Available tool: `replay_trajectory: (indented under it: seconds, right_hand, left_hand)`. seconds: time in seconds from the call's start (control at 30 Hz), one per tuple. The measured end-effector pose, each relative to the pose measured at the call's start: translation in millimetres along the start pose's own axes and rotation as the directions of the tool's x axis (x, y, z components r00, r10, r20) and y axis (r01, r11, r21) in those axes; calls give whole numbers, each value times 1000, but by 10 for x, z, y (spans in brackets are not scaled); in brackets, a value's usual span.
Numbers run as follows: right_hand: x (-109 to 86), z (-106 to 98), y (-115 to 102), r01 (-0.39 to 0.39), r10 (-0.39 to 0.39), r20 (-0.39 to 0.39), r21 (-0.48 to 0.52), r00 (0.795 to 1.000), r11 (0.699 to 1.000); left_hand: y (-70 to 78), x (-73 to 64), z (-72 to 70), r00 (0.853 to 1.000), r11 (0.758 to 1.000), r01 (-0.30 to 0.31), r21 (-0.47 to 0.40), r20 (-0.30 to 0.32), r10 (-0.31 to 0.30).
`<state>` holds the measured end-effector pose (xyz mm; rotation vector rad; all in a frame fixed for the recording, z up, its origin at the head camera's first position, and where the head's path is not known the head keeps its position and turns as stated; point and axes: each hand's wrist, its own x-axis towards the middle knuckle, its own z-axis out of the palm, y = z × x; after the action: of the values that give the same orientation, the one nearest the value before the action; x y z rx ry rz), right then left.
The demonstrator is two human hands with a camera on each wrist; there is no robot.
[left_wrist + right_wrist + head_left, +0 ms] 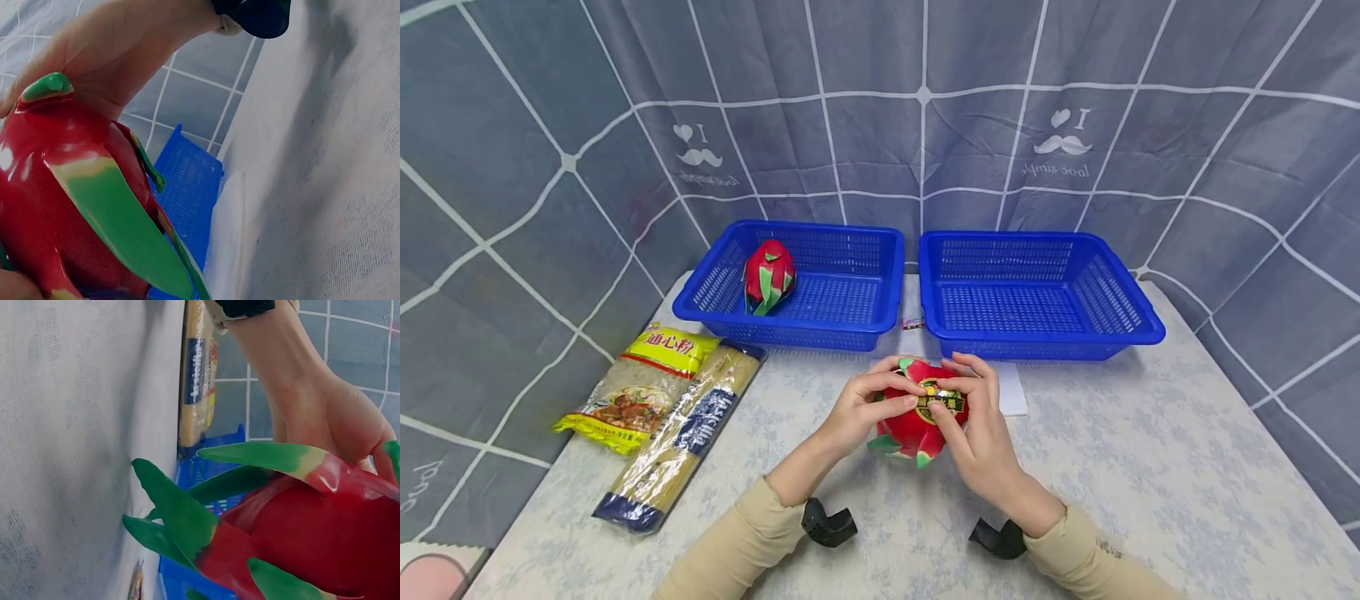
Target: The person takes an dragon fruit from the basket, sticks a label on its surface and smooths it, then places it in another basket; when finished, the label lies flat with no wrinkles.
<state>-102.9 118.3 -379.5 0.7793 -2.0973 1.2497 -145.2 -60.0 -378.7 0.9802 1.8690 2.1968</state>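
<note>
left hand and right hand gripping dragon fruit, label apparently only in head view

Beige sleeves, black wrist mounts

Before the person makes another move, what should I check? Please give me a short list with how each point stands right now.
1. Grip on the held dragon fruit: ok; the left hand and right hand both hold it.
2. Label lying flat: cannot tell; fingers partly cover it.
3. Fruit lifted off the table: cannot tell; its underside is hidden.
4. Room in the left basket: ok; bare floor shows beside the other dragon fruit.
5. Right basket upright: ok; its opening faces up.
6. Macaroni bag and long pasta pack out of the way: ok; both lie left, apart from the hands.
</note>
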Motion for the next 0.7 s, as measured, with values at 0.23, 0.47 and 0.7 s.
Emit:
replay_trajectory:
  seconds: [0.23, 0.47, 0.7]
  right_hand:
    - [-3, -17, 26, 0, 0, 1, -2, 1000, 1000]
    - [18, -30, 12, -87, 92, -33, 123, 995, 989]
    - [45, -81, -26, -157, 163, -2, 256, 987, 954]
  left_hand:
    - [-19, 1, 15, 998, 998, -64, -6, 14, 64]
    - [-46, 5, 67, 997, 997, -72, 28, -21, 73]
    - [-36, 2, 68, 1000, 1000, -19, -24, -24, 19]
